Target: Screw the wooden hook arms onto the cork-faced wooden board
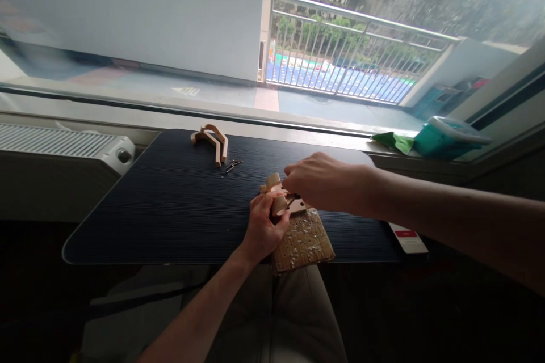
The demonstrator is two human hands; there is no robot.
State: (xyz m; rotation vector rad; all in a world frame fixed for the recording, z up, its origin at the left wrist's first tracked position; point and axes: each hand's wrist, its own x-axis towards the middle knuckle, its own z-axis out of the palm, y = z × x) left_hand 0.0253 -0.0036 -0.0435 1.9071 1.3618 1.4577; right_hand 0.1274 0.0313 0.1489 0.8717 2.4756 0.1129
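My left hand (264, 226) is closed around a pale wooden piece (280, 205) with rounded ends and dark holes, pressing it against the cardboard pad. Over the far side of that piece, my right hand (313, 178) is closed with the fingers bent down. What it grips is hidden; a thin dark shape shows just below it, too small to name. Beneath the wood lies a cardboard pad (307, 241) wrapped in shiny clear tape, jutting over the table's front edge. Further back rest two curved wooden pieces (213, 142) and several small metal screws (233, 167).
The dark table (149, 215) stands against a window sill. A phone (407, 238) with a lit screen lies at the right front edge. On the sill sit a teal plastic box (447, 139) and a green packet (394, 142). A white radiator (85, 144) is at left.
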